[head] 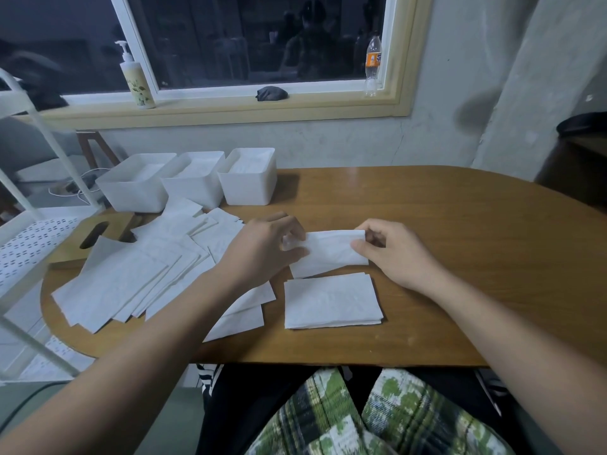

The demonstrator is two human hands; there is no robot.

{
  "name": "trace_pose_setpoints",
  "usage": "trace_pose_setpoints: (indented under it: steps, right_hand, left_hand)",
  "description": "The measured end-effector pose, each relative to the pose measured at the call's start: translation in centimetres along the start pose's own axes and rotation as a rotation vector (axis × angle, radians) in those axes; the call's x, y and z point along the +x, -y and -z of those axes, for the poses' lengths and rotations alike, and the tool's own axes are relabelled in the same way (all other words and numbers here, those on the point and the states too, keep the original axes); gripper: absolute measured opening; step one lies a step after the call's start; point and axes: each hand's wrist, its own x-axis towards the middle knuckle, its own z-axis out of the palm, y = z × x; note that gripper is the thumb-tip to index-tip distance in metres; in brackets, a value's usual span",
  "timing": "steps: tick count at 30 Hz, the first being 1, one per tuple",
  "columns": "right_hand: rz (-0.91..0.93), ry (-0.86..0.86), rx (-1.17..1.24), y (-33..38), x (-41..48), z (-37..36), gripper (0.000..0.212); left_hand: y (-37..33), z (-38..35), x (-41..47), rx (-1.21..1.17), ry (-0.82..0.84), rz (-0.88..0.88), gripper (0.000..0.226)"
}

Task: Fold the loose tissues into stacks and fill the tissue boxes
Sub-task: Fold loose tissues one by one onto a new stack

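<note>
Pinching a half-folded tissue at both ends: left hand palm-down, fingers curled over the left edge, right hand nipping the right edge between thumb and fingers. Both forearms reaching in from the near side, wrists low. Folded stack flat on the worktop, just nearer than the fingers. Loose tissues fanned out left of the left fingers, white tissue boxes further out beyond them.

A pump bottle, a dark crumpled cloth and a clear plastic bottle with an orange label stand well apart along the windowsill above a wooden bench. A white cart with a perforated shelf stands at the bench's left end.
</note>
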Motion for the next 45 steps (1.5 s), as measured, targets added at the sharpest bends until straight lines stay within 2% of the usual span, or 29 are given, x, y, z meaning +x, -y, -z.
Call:
trace_pose_setpoints:
  steps: [4, 8, 13, 16, 28, 32, 35, 38, 41, 45]
  right_hand:
    - [0.009, -0.003, -0.002, 0.2, -0.1, 0.1, 0.011]
    - [0.015, -0.025, 0.016, 0.5, -0.3, 0.2, 0.006]
    - [0.042, -0.06, 0.066, 0.7, -0.5, 0.1, 0.016]
    - [0.048, -0.072, 0.066, 0.8, -0.5, 0.1, 0.01]
    - [0.087, -0.171, -0.056, 2.4, -0.6, 0.7, 0.012]
    - [0.142, -0.215, -0.033, 3.9, -1.3, 1.6, 0.012]
    - [0.131, -0.143, 0.068, 4.3, -2.2, 2.2, 0.014]
    - [0.036, 0.014, 0.118, 3.8, -3.1, 2.1, 0.015]
    - [-0.057, 0.113, 0.076, 3.2, -3.6, 1.6, 0.016]
    - [-0.117, 0.151, -0.015, 2.2, -3.7, 0.5, 0.017]
  left_hand:
    - [-0.2, 0.1, 0.2, -0.008, 0.027, 0.012, 0.012]
    - [-0.3, 0.2, 0.2, -0.046, 0.01, 0.056, 0.013]
    - [-0.3, 0.6, 0.4, -0.085, 0.02, 0.068, 0.009]
    - [-0.3, 0.8, 0.5, -0.11, 0.025, 0.077, 0.009]
    - [-2.0, 2.7, 0.8, -0.117, 0.003, 0.105, 0.008]
    - [-3.0, 4.6, 0.6, -0.238, 0.003, 0.153, 0.006]
    - [-3.5, 5.6, -0.2, -0.38, 0.082, 0.217, 0.008]
    - [-3.2, 5.3, -1.1, -0.453, 0.251, 0.285, 0.011]
    - [-2.4, 4.1, -1.5, -0.423, 0.348, 0.325, 0.011]
    - [-1.8, 2.1, -1.6, -0.308, 0.438, 0.356, 0.01]
